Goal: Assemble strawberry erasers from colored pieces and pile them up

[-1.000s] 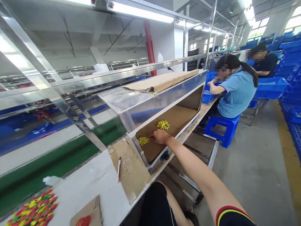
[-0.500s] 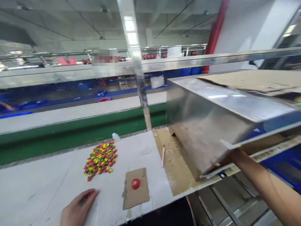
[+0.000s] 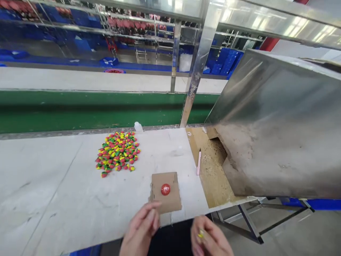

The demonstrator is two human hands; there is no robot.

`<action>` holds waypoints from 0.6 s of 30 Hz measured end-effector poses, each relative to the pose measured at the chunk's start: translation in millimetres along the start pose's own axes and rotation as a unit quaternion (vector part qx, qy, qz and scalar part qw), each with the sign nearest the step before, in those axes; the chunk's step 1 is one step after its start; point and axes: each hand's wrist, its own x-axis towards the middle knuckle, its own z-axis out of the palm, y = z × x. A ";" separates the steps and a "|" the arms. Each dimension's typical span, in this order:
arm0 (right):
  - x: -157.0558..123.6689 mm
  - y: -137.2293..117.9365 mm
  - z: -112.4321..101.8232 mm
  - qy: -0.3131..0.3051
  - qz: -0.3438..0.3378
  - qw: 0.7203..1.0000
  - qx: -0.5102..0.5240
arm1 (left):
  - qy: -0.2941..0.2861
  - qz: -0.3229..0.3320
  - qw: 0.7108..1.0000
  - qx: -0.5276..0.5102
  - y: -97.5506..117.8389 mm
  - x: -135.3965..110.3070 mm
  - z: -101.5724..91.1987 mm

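Note:
My left hand (image 3: 142, 229) is at the near edge of the white table (image 3: 53, 199), its fingers stretched out and touching the front edge of a small cardboard piece (image 3: 165, 193). A red round cap (image 3: 165, 189) sits on that cardboard. My right hand (image 3: 210, 240) is low at the table's edge, fingers curled round a small yellow piece (image 3: 200, 234). A heap of small red, yellow and green pieces (image 3: 117, 153) lies on the table further back, apart from both hands.
A large metal box (image 3: 279, 131) stands at the right on a brown board (image 3: 213, 174). A pink pen (image 3: 198, 162) lies on that board. A small white bottle (image 3: 137, 126) stands behind the heap. A green conveyor belt (image 3: 80, 110) runs behind the table.
The view has swung left and down from the metal box to the table. My right hand has come out of the box with a yellow piece. My left hand has moved right to the cardboard.

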 end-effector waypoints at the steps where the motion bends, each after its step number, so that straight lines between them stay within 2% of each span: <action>1: 7.4 7.5 12.5 -0.035 0.010 0.998 0.050 | -0.042 0.064 0.996 0.045 -1.7 -5.7 10.9; 2: 13.7 10.1 23.0 -0.061 0.031 0.994 0.091 | -0.089 0.148 0.981 0.089 -0.9 -9.9 19.7; 3: 18.3 8.4 31.2 -0.074 0.061 0.989 0.114 | -0.142 0.232 0.954 0.130 2.1 -12.5 26.5; 4: 21.1 3.9 36.8 -0.087 0.079 0.985 0.129 | -0.171 0.287 0.926 0.174 6.8 -13.7 31.8; 6: 22.3 -8.4 41.2 -0.098 0.112 0.978 0.145 | -0.185 0.362 0.884 0.229 18.3 -13.2 38.8; 10: 20.7 -22.6 35.2 -0.122 0.148 0.968 0.161 | -0.180 0.414 0.847 0.281 34.4 -9.8 44.3; 14: 22.2 -19.3 28.6 -0.115 0.153 0.972 0.133 | -0.202 0.432 0.819 0.319 35.3 -7.8 44.9; 16: 22.4 -13.9 26.5 -0.099 0.151 0.977 0.116 | -0.208 0.436 0.814 0.322 32.0 -7.8 44.9; 18: 22.2 -6.8 24.9 -0.085 0.155 0.978 0.111 | -0.206 0.432 0.824 0.305 26.6 -9.0 45.1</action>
